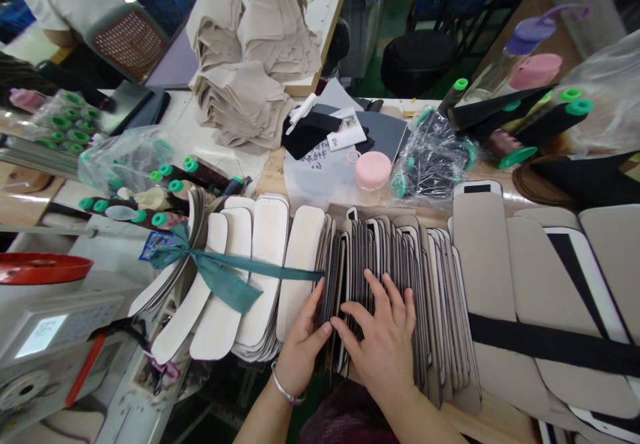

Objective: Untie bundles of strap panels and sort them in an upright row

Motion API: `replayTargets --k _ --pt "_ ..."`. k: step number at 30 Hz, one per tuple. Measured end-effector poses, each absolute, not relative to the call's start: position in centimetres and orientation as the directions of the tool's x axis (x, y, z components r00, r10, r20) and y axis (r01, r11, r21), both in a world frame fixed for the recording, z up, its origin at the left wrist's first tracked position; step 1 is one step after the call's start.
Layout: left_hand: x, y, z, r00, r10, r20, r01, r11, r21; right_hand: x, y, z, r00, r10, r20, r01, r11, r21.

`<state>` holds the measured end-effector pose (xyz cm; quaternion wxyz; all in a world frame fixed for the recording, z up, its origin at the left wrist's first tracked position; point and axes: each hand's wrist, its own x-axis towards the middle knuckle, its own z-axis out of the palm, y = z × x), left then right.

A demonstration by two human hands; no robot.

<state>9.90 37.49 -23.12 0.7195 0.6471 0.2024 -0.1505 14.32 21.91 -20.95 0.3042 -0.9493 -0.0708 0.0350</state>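
Note:
My left hand (303, 341) and my right hand (380, 344) press into a long row of upright beige padded panels with dark edges (385, 264), gripping a group between them. A silver bangle (287, 391) circles my left wrist. Left of my hands, wider cream panels (255, 271) fan out, bound by a teal ribbon (225, 277) tied in a bow. Larger beige pieces with black straps (545, 317) lie to the right of the row. The lower parts of the panels between my hands are hidden by my fingers.
A sewing machine with a lit display (43, 334) stands at the left, beside a red round dish (40, 269). Folded beige fabric piles (240, 91) rise behind the panels. Spools with green caps (133, 197), a pink round container (373, 169) and plastic bags surround the work.

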Motion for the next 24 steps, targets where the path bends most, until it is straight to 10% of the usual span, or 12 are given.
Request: replayTargets --k 24 --pt "9.47 36.76 -22.88 0.904 0.119 -0.411 0.407 0.06 0.912 14.01 21.57 -20.54 0.981 0.184 -0.066 0.113 -0.808 -0.578"
